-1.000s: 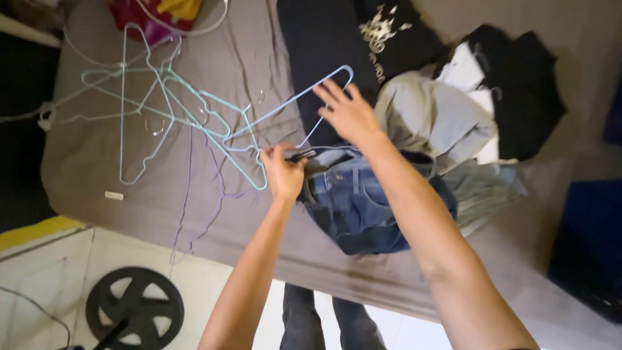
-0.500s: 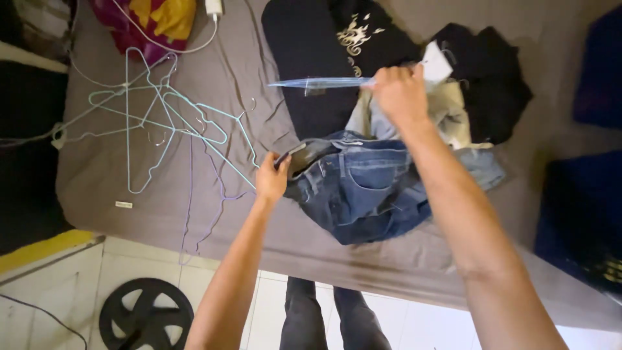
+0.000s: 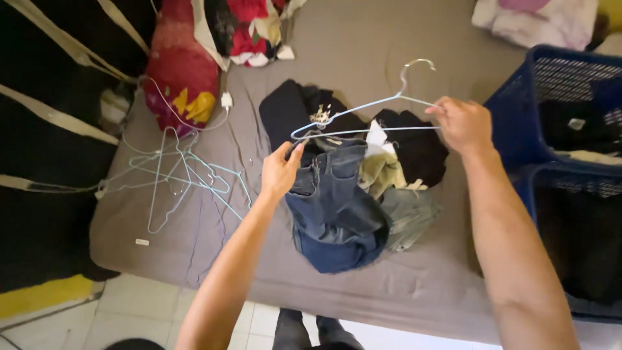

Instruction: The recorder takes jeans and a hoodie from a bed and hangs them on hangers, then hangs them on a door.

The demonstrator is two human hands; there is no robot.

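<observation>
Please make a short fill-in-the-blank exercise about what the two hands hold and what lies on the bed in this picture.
1. The right hand holds a pale blue wire ____ above the clothes.
2. The left hand grips the waist of a pair of blue ____.
3. More hangers lie in a heap on the bed, to the ____ of the left hand.
4. The plastic baskets on the right are ____ in colour.

Missing words: hanger; jeans; left; blue

This is looking like a bedroom in a home — a bed [image 3: 402, 39] under a grey-brown sheet is filling most of the view. Clothes are lying heaped on it, blue jeans [image 3: 334, 207] among them, with wire hangers [image 3: 175, 175] scattering beside — and blue laundry baskets [image 3: 557, 104] are standing at its edge. A white tiled floor [image 3: 129, 311] is showing below.
</observation>
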